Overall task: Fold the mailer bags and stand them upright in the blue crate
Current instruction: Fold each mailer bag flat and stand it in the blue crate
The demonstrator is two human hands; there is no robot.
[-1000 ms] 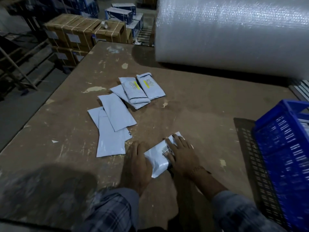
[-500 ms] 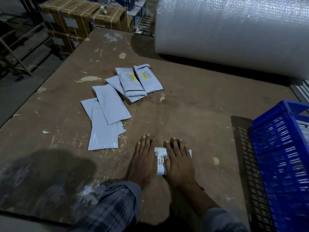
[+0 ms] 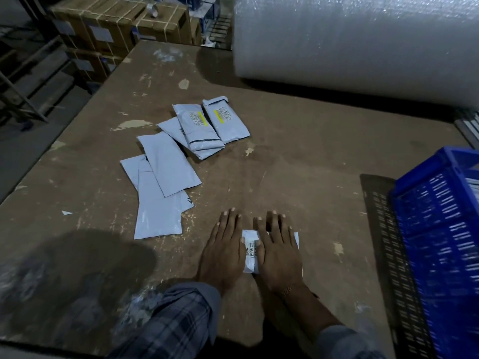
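- Two hands press flat on a small folded mailer bag (image 3: 251, 251) near the front of a worn brown table (image 3: 298, 161): left hand (image 3: 225, 251), right hand (image 3: 280, 252), fingers straight.
- Flat mailer bags (image 3: 166, 187) lie overlapped to the left; labelled mailer bags (image 3: 207, 126) lie farther back.
- A blue crate (image 3: 440, 234) stands at the right edge.
- A large bubble-wrap roll (image 3: 357, 40) lies along the back.

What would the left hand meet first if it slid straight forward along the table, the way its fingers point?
The left hand points away across the wooden table. The path ahead looks free nearby; the flat mailer bags lie to its left, and farther on it would probably reach the labelled mailer bags.
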